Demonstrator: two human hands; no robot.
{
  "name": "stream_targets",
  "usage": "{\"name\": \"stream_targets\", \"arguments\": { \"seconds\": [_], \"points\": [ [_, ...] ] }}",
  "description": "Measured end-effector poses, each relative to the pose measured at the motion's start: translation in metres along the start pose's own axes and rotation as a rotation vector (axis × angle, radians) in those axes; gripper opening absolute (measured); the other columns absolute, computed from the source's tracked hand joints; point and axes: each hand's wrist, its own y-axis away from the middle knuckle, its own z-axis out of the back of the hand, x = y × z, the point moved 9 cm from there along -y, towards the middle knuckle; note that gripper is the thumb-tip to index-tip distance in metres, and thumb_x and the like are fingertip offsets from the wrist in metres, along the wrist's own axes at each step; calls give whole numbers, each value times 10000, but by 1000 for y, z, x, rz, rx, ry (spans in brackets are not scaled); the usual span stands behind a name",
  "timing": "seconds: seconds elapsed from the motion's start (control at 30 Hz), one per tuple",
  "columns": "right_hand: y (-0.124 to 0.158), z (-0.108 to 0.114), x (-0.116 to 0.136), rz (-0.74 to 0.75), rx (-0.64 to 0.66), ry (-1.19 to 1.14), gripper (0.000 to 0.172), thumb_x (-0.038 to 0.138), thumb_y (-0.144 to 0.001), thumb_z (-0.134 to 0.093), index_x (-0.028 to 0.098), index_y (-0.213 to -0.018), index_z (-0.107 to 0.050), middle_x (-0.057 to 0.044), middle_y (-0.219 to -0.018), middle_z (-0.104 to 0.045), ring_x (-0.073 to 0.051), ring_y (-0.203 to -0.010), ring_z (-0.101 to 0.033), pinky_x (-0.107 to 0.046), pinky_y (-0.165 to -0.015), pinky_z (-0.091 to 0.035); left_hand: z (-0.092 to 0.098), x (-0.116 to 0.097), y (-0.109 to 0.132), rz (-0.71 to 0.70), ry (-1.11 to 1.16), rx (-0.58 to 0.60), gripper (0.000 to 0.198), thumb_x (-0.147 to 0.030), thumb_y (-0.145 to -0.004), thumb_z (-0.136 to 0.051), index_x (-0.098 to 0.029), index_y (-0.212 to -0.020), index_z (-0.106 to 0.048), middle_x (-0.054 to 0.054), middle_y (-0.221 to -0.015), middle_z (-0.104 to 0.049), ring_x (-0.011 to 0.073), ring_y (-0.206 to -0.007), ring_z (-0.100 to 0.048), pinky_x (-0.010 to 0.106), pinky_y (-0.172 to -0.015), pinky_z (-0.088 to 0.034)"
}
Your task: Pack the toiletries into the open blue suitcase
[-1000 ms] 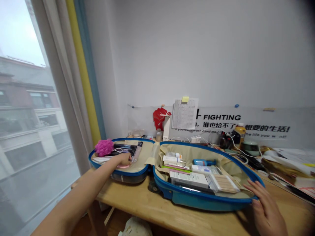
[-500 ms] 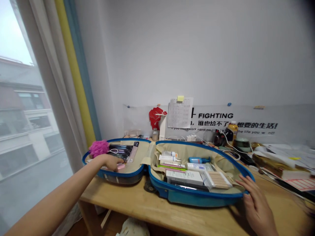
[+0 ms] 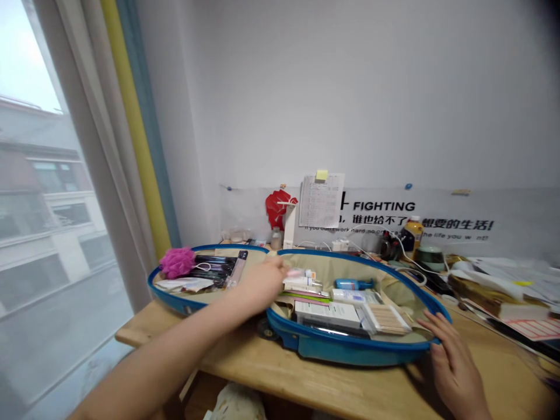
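Observation:
An open blue suitcase with beige lining lies across the desk, its two halves spread apart. My left hand is over the hinge side of the right half, fingers closed on a small pink item, mostly hidden and blurred. Below it are white tubes, a white box, a blue bottle and a pack of cotton swabs. The left half holds a pink bath puff and a pack of dark brushes or pens. My right hand rests stretched out, fingers apart, against the suitcase's right rim.
Behind the suitcase stand a white lamp, a small jar and a yellow-capped bottle. White cables and piled papers occupy the desk's right side. A curtain hangs at the window on the left.
My left hand has moved right, from the left half to the right half, carrying the small pink item. My right hand has stayed at the rim.

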Motion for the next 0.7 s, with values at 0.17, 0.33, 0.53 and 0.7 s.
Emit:
{"name": "stream_targets", "arguments": {
  "seconds": [0.17,0.33,0.53,0.7],
  "points": [
    [1,-1,-3,-13,26,-12,339,367,-933,-323,218,-1107,-572,-121,-1245,-596,-302,-1266,-495,-535,-989,-448,-45,-77,-31,-173,-92,158,325,-114,-854,-461,-120,-1135,-624,175,-1159,-576,282,-1083,-571,330,-783,-513],
    [1,-2,-7,-41,15,-24,358,387,-924,-318,216,-1087,-587,-134,-1216,-615,-314,-1253,-509,-551,-1009,-432,-72,-86,-39,-230,16,435,369,-391,-899,-493,-134,-1104,-660,169,-1190,-626,302,-1035,-619,366,-809,-504],
    [0,-1,-5,-9,34,0,356,393,-921,-331,205,-1077,-590,-148,-1221,-618,-323,-1261,-508,-540,-1001,-446,-62,-58,-29,-309,370,373,385,-375,-949,-393,-219,-1209,-632,36,-1289,-623,193,-1124,-591,254,-929,-450],
    [0,-1,-4,3,32,4,341,382,-922,-340,205,-1063,-595,-144,-1209,-624,-322,-1249,-519,-533,-988,-459,-51,76,-13,130,233,180,428,-240,-941,-278,-165,-1138,-650,75,-1203,-667,192,-1077,-607,270,-940,-445]
  ]
}}
